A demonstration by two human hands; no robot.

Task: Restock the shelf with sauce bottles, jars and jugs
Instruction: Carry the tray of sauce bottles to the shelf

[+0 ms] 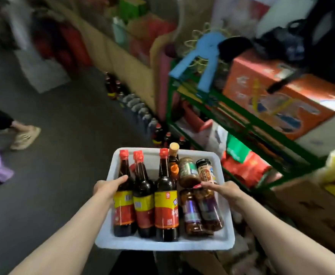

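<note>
**Bottles lie just past both hands**

Head view: white tray (163, 246) held out in front, full. Three dark bottles (165, 197) with red caps on the left side, lying long-ways, caps pointing away, bottoms near the body. Jars (201, 210) on the right side, lying the same way, two more jars behind them. Left hand (111, 186) on the tray's left edge, fingers stretched out flat on the nearest bottle, not wrapped round it. Right hand (220, 188) on the right edge, fingers reaching in over a jar lid; pinching or only touching, cannot tell. Green shelf (242, 124) off to the right, nearer the right hand. More bottles stand on the floor ahead. Probably tray down first, then bottle by its neck.
</note>
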